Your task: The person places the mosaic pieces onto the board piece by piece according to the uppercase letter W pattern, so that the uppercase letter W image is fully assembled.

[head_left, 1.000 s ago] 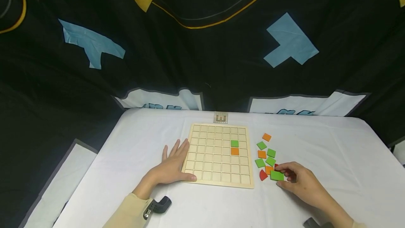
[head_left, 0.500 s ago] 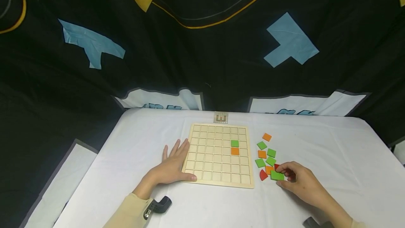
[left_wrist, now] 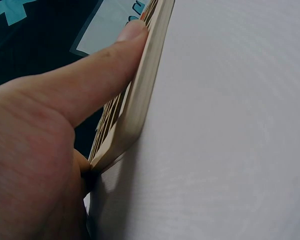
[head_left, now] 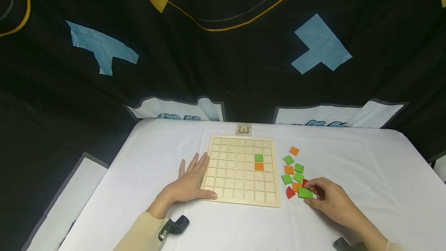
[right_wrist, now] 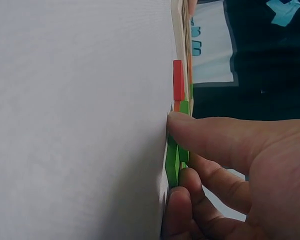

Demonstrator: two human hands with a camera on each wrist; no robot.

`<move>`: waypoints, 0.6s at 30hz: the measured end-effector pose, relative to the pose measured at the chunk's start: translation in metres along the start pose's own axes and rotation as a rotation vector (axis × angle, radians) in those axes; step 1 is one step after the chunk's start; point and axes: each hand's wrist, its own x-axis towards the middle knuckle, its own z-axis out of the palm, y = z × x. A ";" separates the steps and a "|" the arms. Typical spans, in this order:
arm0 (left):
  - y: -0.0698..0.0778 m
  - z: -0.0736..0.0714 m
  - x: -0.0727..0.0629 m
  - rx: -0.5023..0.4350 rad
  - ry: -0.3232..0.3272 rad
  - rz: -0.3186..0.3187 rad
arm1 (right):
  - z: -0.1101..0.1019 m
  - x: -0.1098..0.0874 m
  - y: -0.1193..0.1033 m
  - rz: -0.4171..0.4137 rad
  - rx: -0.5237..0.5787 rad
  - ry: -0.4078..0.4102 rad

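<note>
White-clothed table (head_left: 244, 227). Right hand (head_left: 329, 200) pinches flat green rectangular piece (head_left: 305, 193), long axis crosswise, right of pale wooden grid board (head_left: 231, 172); left hand (head_left: 189, 185) spread on board's left edge.

Left: beige sleeve (head_left: 139, 236) is worn | black wrist device (head_left: 178, 225), curved and blunt-ended, is fitted beside the cuff (head_left: 155, 220), with silver metal piece (head_left: 162, 236) set at its base | right: beige sleeve end (head_left: 393, 247) and dark device (head_left: 342, 244) are partly shown

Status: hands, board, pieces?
Left hand rests on board, left edge. Right hand pinches green piece. Board holds one green square, one orange square. Possible snag: red piece close beside green piece.
</note>
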 end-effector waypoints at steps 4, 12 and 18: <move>0.001 0.000 0.001 0.003 -0.004 -0.003 | -0.001 -0.001 0.000 0.001 0.001 0.003; 0.002 -0.002 0.000 0.006 -0.004 -0.005 | -0.005 -0.001 -0.003 0.017 0.024 0.014; 0.001 0.000 0.001 0.010 -0.005 -0.006 | -0.006 -0.001 -0.007 0.009 0.033 0.038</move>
